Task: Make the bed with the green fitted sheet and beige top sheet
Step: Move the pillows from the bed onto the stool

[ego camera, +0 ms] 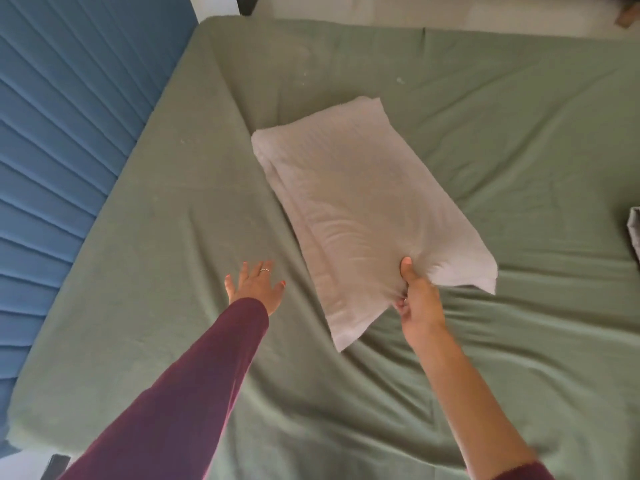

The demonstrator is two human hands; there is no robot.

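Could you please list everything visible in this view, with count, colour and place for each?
green fitted sheet: one, sage green, covering the mattress, wrinkled near the hands
folded top sheet: one, pale beige, lying mid-bed, near corner pinched
headboard: one, blue, channel-padded, along the bed's left side
grey fabric: one piece, right edge, mostly cut off
floor: pale, beyond the far bed edge
left hand: one, open, fingers spread over the sheet, maroon sleeve, ring
right hand: one, grip closed on the folded top sheet, ring
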